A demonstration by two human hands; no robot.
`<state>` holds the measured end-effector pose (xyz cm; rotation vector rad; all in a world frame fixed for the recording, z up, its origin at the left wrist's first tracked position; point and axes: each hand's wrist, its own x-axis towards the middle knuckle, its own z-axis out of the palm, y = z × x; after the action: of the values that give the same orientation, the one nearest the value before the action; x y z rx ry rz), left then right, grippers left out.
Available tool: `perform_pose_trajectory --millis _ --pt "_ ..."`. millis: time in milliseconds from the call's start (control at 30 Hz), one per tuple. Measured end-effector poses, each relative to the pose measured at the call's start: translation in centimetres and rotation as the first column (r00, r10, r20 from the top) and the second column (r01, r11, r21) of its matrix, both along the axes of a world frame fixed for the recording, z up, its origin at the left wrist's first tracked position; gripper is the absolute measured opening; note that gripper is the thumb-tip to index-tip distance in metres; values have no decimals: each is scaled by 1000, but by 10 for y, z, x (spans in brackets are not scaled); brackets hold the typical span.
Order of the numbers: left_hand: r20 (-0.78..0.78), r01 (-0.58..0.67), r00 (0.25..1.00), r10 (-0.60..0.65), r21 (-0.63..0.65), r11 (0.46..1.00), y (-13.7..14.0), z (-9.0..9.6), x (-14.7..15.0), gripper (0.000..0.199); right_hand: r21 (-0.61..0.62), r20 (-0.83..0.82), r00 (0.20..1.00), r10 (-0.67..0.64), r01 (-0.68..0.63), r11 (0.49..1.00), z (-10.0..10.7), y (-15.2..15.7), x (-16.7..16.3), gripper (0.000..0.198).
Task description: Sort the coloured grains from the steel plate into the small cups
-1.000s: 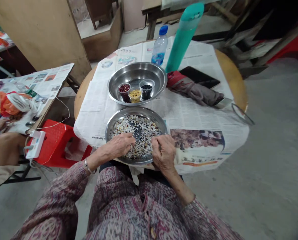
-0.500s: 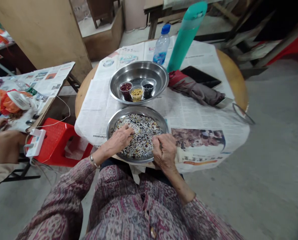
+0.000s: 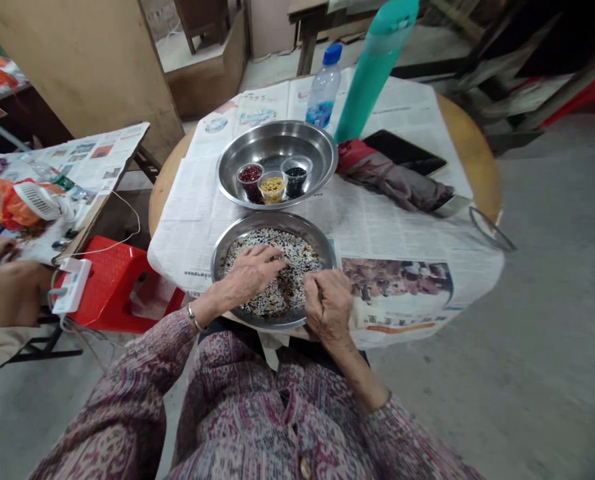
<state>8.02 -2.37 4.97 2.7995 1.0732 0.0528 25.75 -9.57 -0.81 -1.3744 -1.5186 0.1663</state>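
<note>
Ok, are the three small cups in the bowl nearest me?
No, the three small cups stand in the farther bowl, beyond the nearer bowl of mixed grains.

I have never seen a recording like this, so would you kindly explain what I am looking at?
There is no machine: these are a person's two bare hands, seen by a camera on their head, looking forward and down. On the newspaper covering the table are two metal basins. The far basin holds three clear cups: dark red, yellow and black contents. The near basin holds mixed grains, mostly pale. The left hand is at the grains; I cannot tell whether it holds any. The right hand is curled closed at the near basin's right side.
</note>
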Motion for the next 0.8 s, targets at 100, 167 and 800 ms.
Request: perform_pose_trajectory --millis 100,167,800 --pt "45 -193 981 190 76 978 6 1 -22 27 17 -10 1000 0 0 1000 0 0 0 27" --pt "77 -273 960 267 82 958 6 2 -34 25 11 -13 1000 -3 3 1000 -1 0 0 27" --pt "143 27 989 28 -366 930 -41 17 -3 18 29 31 999 9 -10 1000 -1 2 -1 25"
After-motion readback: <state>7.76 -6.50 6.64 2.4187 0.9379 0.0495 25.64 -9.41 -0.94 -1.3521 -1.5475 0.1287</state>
